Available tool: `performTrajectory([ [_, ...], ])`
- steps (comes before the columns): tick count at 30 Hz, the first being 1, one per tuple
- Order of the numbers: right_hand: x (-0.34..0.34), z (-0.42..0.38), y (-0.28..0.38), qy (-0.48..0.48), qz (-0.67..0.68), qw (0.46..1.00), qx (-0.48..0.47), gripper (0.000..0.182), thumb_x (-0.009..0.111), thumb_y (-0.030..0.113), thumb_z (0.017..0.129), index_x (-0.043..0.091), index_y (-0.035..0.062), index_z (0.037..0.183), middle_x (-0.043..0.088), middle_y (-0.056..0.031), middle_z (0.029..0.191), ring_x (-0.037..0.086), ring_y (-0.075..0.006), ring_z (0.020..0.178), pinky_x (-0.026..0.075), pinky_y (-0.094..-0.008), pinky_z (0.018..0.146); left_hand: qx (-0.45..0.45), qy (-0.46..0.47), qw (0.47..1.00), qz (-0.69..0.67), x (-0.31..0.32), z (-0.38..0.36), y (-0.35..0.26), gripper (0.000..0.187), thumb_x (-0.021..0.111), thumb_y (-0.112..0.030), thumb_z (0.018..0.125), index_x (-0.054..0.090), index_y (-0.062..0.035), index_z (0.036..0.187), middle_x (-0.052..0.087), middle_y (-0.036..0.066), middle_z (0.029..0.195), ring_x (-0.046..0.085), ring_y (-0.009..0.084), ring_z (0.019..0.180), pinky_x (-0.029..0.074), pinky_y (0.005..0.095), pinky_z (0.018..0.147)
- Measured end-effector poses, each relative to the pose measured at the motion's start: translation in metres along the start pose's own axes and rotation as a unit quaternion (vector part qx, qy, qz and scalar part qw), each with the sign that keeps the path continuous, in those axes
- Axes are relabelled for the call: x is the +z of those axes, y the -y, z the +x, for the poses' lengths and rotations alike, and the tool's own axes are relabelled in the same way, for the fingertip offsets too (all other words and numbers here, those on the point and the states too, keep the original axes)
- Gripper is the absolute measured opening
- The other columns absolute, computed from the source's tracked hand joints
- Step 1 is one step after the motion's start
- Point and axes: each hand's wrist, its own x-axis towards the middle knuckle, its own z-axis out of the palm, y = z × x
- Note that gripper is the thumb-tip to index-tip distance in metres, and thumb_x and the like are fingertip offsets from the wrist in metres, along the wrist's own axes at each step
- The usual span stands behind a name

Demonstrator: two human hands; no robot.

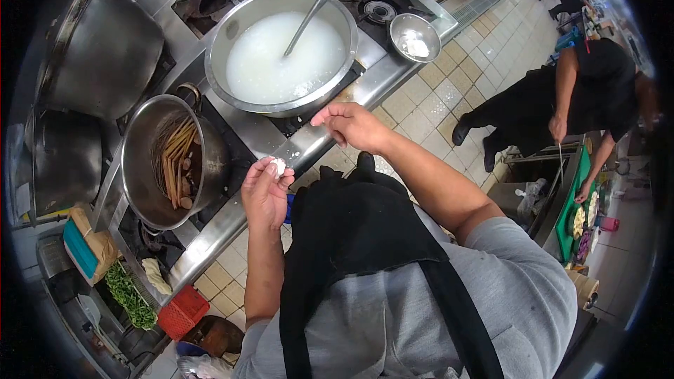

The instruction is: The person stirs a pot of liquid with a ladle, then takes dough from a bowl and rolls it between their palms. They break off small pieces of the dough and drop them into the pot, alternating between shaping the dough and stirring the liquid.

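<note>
My left hand [262, 196] holds a small white lump [279, 166], soft-looking, between thumb and fingertips near the steel counter edge. Its exact kind I cannot make out. To the right, my right hand [356, 128] hovers by the counter's front edge, fingers loosely bent and apart, with nothing visible in it. Just beyond it stands a wide metal bowl [214, 70] of cloudy white liquid with pale bits. A long metal utensil [312, 15] leans in that liquid, its lower end hidden. A small metal bowl [430, 22] with white material inside sits at the right.
A deep pot [135, 161] with long brown sticks stands on the left burner. Large pots [109, 49] are behind it. Green leaves [128, 295] and a red basket [182, 314] lie lower left. At right, another person [597, 91] works over a green board [567, 214].
</note>
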Motion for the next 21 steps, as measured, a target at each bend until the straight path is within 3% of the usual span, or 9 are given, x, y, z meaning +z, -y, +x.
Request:
performTrajectory([
  [2,-0.003,0.002,-0.009,-0.056,-0.067,0.996,-0.003,0.017,0.045,0.007,0.092,0.060,-0.0013,0.094,0.064,-0.0124,0.087,0.062,-0.0222,0.081,0.048,-0.0322,0.075,0.004,-0.002,1.000,-0.004,0.001,0.000,-0.001,0.012,0.059,-0.003,0.090,0.059,0.0011,0.101,0.066,0.014,0.092,0.067,0.0227,0.077,0.058,0.0312,0.068],
  [3,-0.005,0.003,-0.015,-0.056,-0.068,0.996,-0.004,0.017,0.045,0.007,0.092,0.060,-0.0013,0.094,0.064,-0.0124,0.087,0.062,-0.0222,0.081,0.048,-0.0322,0.075,0.004,-0.002,1.000,-0.004,-0.001,0.000,0.000,0.012,0.059,-0.003,0.090,0.059,0.0011,0.101,0.066,0.014,0.092,0.067,0.0227,0.077,0.058,0.0312,0.068],
  [5,-0.008,0.000,-0.028,-0.128,-0.207,0.968,-0.054,0.018,0.044,0.008,0.092,0.059,0.0002,0.097,0.063,-0.0154,0.087,0.060,-0.0281,0.091,0.046,-0.0354,0.083,0.001,0.009,1.000,0.012,-0.006,0.000,0.001,0.014,0.056,-0.005,0.092,0.058,0.0002,0.105,0.065,0.012,0.094,0.066,0.0229,0.080,0.056,0.0312,0.070],
  [9,-0.012,0.000,-0.045,-0.194,-0.204,0.957,-0.070,0.018,0.044,0.012,0.095,0.058,0.0012,0.097,0.063,-0.0176,0.089,0.061,-0.0301,0.089,0.046,-0.0357,0.082,0.002,0.012,1.000,0.011,-0.007,0.001,0.002,0.015,0.057,-0.006,0.091,0.058,0.0004,0.105,0.065,0.012,0.094,0.066,0.0229,0.080,0.056,0.0311,0.070],
  [11,-0.019,0.007,-0.063,-0.232,-0.172,0.952,-0.102,0.020,0.044,0.020,0.100,0.054,0.0028,0.100,0.049,-0.0020,0.073,0.046,-0.0120,0.068,0.043,-0.0290,0.065,-0.001,0.012,1.000,0.015,-0.007,0.001,0.002,0.015,0.057,-0.006,0.091,0.058,0.0004,0.105,0.065,0.012,0.094,0.066,0.0229,0.080,0.056,0.0313,0.070],
  [12,-0.019,0.003,-0.056,-0.234,-0.172,0.951,-0.102,0.020,0.044,0.020,0.100,0.054,0.0028,0.100,0.049,-0.0020,0.073,0.046,-0.0120,0.068,0.043,-0.0290,0.065,-0.002,0.013,1.000,0.015,-0.006,0.001,0.002,0.015,0.057,-0.006,0.091,0.058,0.0004,0.105,0.065,0.012,0.094,0.066,0.0229,0.080,0.056,0.0313,0.070],
  [14,-0.018,-0.005,-0.042,-0.247,-0.189,0.949,-0.057,0.017,0.047,0.017,0.098,0.052,0.0032,0.107,0.059,-0.0189,0.084,0.058,-0.0284,0.081,0.046,-0.0359,0.077,-0.003,0.010,1.000,0.013,-0.005,0.001,0.001,0.015,0.057,-0.006,0.092,0.058,0.0001,0.105,0.065,0.012,0.095,0.066,0.0227,0.080,0.056,0.0313,0.070],
  [20,-0.024,-0.005,-0.039,-0.213,-0.132,0.967,-0.049,0.018,0.047,0.016,0.098,0.050,0.0048,0.112,0.058,-0.0100,0.078,0.057,-0.0227,0.075,0.046,-0.0353,0.071,-0.008,0.006,1.000,-0.004,0.001,0.002,0.001,0.016,0.055,-0.009,0.094,0.057,0.0004,0.108,0.065,0.014,0.096,0.067,0.0220,0.078,0.057,0.0314,0.070],
  [21,-0.023,-0.006,-0.031,-0.199,-0.128,0.968,-0.077,0.021,0.050,0.018,0.097,0.052,0.0033,0.112,0.058,-0.0058,0.075,0.054,-0.0177,0.065,0.046,-0.0334,0.063,-0.008,0.010,1.000,-0.005,0.002,0.003,0.000,0.016,0.055,-0.009,0.094,0.057,0.0004,0.108,0.065,0.014,0.096,0.067,0.0220,0.078,0.057,0.0314,0.070],
])
